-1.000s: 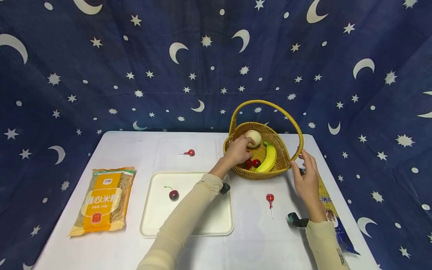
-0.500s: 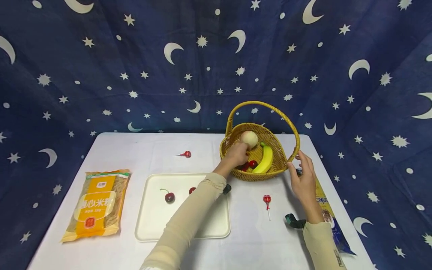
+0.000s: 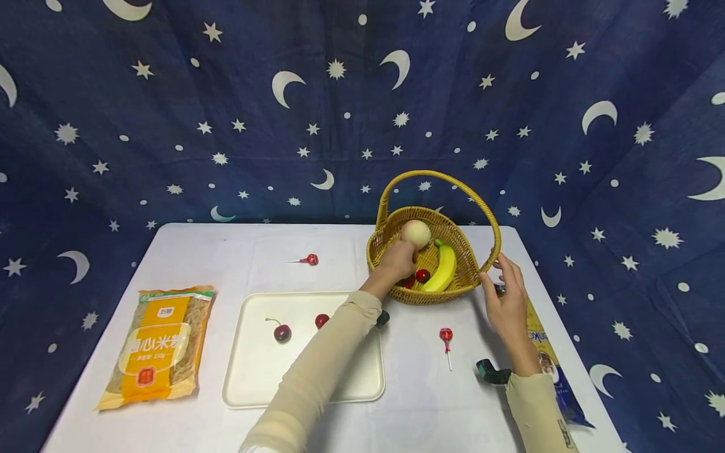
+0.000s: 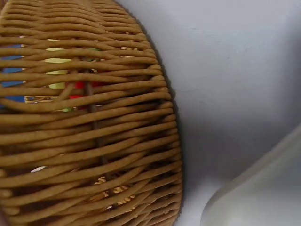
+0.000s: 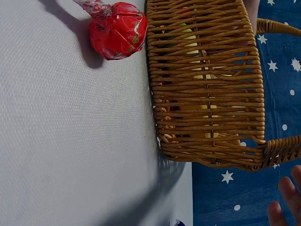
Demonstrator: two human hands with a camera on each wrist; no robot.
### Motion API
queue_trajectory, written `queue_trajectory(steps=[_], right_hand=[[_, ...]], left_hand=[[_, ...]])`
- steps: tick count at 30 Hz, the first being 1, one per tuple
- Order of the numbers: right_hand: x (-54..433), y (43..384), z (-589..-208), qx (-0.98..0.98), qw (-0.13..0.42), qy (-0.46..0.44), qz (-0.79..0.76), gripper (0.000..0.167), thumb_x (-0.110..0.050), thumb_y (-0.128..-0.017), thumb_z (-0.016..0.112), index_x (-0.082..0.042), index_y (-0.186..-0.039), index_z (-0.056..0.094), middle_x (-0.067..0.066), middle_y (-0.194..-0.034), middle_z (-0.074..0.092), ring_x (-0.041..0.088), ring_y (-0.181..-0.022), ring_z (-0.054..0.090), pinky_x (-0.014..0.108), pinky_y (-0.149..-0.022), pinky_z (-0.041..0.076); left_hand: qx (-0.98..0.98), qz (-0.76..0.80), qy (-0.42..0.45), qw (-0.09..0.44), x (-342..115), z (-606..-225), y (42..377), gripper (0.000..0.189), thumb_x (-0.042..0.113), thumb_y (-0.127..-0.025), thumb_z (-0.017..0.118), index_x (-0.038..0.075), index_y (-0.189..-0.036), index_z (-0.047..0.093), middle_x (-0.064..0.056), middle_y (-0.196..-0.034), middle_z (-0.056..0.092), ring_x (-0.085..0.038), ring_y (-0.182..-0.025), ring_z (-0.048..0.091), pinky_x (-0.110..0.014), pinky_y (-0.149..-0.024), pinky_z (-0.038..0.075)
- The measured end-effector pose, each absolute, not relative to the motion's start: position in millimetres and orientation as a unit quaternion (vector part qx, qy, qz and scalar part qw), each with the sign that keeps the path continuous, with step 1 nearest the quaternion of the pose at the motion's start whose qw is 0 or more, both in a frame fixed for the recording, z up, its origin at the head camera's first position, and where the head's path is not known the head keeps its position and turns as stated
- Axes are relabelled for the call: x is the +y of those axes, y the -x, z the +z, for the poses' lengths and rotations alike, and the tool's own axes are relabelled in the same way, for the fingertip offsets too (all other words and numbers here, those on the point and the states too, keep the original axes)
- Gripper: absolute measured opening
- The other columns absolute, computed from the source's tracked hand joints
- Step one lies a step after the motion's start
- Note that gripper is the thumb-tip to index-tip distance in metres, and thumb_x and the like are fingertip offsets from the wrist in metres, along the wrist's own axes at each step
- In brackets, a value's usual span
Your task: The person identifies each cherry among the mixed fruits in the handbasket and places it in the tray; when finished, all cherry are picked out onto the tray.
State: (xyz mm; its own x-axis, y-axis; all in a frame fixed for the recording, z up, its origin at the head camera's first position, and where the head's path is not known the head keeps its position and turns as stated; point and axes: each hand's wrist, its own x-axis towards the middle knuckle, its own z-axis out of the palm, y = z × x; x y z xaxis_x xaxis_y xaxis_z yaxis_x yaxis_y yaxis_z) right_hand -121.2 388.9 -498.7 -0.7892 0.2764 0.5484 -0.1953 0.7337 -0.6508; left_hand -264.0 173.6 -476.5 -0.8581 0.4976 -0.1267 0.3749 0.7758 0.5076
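Observation:
A woven basket (image 3: 421, 296) with a tall arched handle stands at the back right. My left hand (image 3: 398, 260) reaches over its near left rim, with its fingertips hidden inside. Beside that hand lie a pale round fruit (image 3: 416, 233), a banana (image 3: 443, 269) and dark red cherries (image 3: 422, 275). My right hand (image 3: 506, 302) is at the basket's right end, thumb at the rim by the handle's foot. In the right wrist view its loosely bent fingers (image 5: 288, 190) show just apart from the handle. Two cherries (image 3: 282, 333) are on the white tray (image 3: 249, 393), left of my forearm.
One red lollipop (image 3: 446, 335) lies in front of the basket, and another lollipop (image 3: 311, 259) lies behind the tray. An orange noodle packet (image 3: 161, 346) is at the left. Partly under my right arm is a yellow and blue bag (image 3: 546, 352). A starry curtain (image 3: 340, 157) hangs behind the table.
The head view has shifted slightly, moving everything a little to the left. My left hand has dipped a bit lower in the basket. A second cherry on the tray has come out from behind my forearm.

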Motion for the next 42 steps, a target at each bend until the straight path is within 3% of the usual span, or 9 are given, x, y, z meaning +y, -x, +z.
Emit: queue_trajectory(steps=[5, 9, 14, 18, 24, 31, 38, 42], right_hand=[[388.7, 122.7, -499.4, -0.873, 0.327, 0.019, 0.361, 0.059, -0.003, -0.101, 0.069, -0.007, -0.157, 0.051, 0.027, -0.144, 0.058, 0.04, -0.132, 0.057, 0.006, -0.105, 0.033], [388.1, 122.3, -499.2, -0.874, 0.323, 0.022, 0.362, 0.059, -0.003, -0.101, 0.069, -0.007, -0.158, 0.05, 0.026, -0.145, 0.057, 0.04, -0.133, 0.056, 0.005, -0.106, 0.033], [387.1, 121.7, -498.8, -0.871, 0.327, 0.02, 0.365, 0.059, -0.002, -0.101, 0.069, -0.008, -0.157, 0.051, 0.027, -0.144, 0.058, 0.04, -0.13, 0.056, 0.005, -0.105, 0.033], [385.8, 122.4, -498.1, -0.869, 0.328, 0.014, 0.371, 0.059, -0.002, -0.101, 0.068, -0.009, -0.157, 0.051, 0.027, -0.144, 0.058, 0.041, -0.128, 0.055, 0.006, -0.104, 0.035], [384.9, 121.5, -497.5, -0.871, 0.321, 0.025, 0.373, 0.059, -0.003, -0.102, 0.067, -0.012, -0.159, 0.05, 0.026, -0.144, 0.058, 0.04, -0.13, 0.056, 0.008, -0.104, 0.036], [385.2, 120.1, -497.4, -0.874, 0.32, 0.028, 0.366, 0.059, -0.005, -0.103, 0.066, -0.011, -0.159, 0.049, 0.027, -0.144, 0.057, 0.043, -0.13, 0.056, 0.013, -0.104, 0.039], [386.1, 120.8, -497.8, -0.875, 0.315, 0.028, 0.366, 0.059, -0.006, -0.103, 0.067, -0.012, -0.16, 0.049, 0.027, -0.144, 0.056, 0.043, -0.131, 0.055, 0.008, -0.105, 0.036], [385.0, 120.3, -496.8, -0.876, 0.313, 0.031, 0.365, 0.059, -0.007, -0.104, 0.067, -0.01, -0.159, 0.049, 0.027, -0.145, 0.056, 0.043, -0.134, 0.056, 0.011, -0.105, 0.038]], left_hand=[[0.924, 0.283, -0.239, 0.096, 164.9, -468.0, 263.9, 0.018, 0.01, -0.094, 0.077, 0.01, -0.112, 0.078, -0.006, -0.108, 0.078, -0.021, -0.092, 0.067, -0.031, -0.08, 0.058], [0.908, 0.336, -0.237, 0.077, 156.1, -456.4, 259.5, 0.026, 0.017, -0.094, 0.08, 0.013, -0.12, 0.078, -0.005, -0.121, 0.078, -0.021, -0.101, 0.07, -0.033, -0.091, 0.06], [0.882, 0.403, -0.24, 0.051, 141.9, -441.9, 247.2, 0.027, 0.019, -0.094, 0.082, 0.016, -0.121, 0.079, -0.005, -0.129, 0.075, -0.018, -0.097, 0.067, -0.027, -0.084, 0.053], [0.849, 0.469, -0.242, 0.033, 126.9, -434.2, 235.4, 0.027, 0.017, -0.093, 0.082, 0.013, -0.12, 0.079, -0.007, -0.125, 0.074, -0.019, -0.095, 0.07, -0.021, -0.081, 0.055], [0.784, 0.569, -0.246, 0.021, 106.1, -425.0, 215.1, 0.028, 0.008, -0.093, 0.081, 0.005, -0.12, 0.077, -0.011, -0.124, 0.071, -0.023, -0.111, 0.069, -0.02, -0.088, 0.063], [0.75, 0.612, -0.251, -0.02, 82.8, -413.6, 189.7, 0.027, 0.006, -0.092, 0.08, 0.007, -0.118, 0.076, -0.008, -0.12, 0.073, -0.02, -0.109, 0.07, -0.021, -0.091, 0.063], [0.737, 0.63, -0.239, -0.053, 52.4, -403.2, 166.5, 0.028, 0.005, -0.092, 0.08, 0.008, -0.119, 0.076, -0.007, -0.123, 0.073, -0.021, -0.111, 0.072, -0.033, -0.094, 0.065], [0.734, 0.637, -0.223, -0.071, 31.2, -400.8, 154.4, 0.031, 0.002, -0.091, 0.081, 0.008, -0.12, 0.076, -0.008, -0.126, 0.072, -0.023, -0.112, 0.073, -0.029, -0.094, 0.064]])
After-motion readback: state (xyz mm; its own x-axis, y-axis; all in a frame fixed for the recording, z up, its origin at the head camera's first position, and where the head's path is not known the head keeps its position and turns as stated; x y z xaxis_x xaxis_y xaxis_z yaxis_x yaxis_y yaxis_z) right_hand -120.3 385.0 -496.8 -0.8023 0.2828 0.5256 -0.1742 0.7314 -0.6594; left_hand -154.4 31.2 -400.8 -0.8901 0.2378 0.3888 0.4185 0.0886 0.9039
